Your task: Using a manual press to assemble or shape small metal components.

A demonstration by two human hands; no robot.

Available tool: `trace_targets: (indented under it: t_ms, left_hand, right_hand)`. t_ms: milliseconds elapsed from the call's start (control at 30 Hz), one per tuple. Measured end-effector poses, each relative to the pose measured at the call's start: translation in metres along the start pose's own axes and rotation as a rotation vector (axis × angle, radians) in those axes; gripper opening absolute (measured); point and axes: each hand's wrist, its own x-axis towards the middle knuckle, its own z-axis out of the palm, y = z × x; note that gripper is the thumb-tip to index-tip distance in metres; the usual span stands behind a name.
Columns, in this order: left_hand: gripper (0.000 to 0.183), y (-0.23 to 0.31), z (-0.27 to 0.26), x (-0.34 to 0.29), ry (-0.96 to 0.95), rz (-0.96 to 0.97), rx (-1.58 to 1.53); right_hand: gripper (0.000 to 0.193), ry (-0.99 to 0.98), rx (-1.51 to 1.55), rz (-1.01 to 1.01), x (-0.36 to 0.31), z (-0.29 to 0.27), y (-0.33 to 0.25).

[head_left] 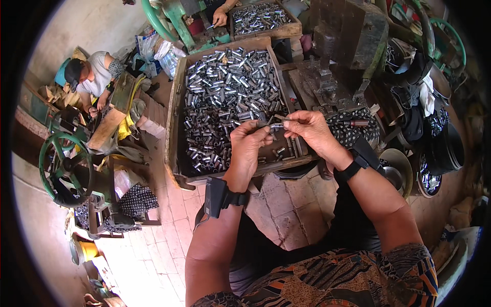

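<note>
My left hand [246,145] is closed in a pinch above the front right part of a wooden tray [173,120]. Facing it, my right hand [313,132] is also pinched shut. Between the fingertips of both hands is a small shiny metal tube [276,126]; the fingers cover part of it. Short metal tubes [225,84] lie heaped in the tray, brighter at the back and darker near the front. A few loose pieces [278,152] rest in the tray's front right corner, just below my hands.
Right of the tray stands a dark, greasy machine press [327,77]. A tool with a reddish-brown handle [356,123] lies beside my right hand on dotted cloth. At left a co-worker [94,77] bends over a bench near a green handwheel [66,169]. Another person's hand [220,18] is at the back.
</note>
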Motion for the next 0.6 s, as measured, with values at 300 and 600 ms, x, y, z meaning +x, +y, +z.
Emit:
trace_targets:
  t_ms: [300,600]
  left_hand:
    - [0.009,0.001,0.001,-0.003,-0.092,0.074,0.199]
    - [0.009,0.014,0.002,-0.014,-0.334,-0.028,0.119]
  right_hand:
    - [0.017,-0.061,0.083,0.121,-0.003,-0.002,0.0]
    - [0.017,-0.225,0.304,0.224,-0.007,-0.016,-0.004]
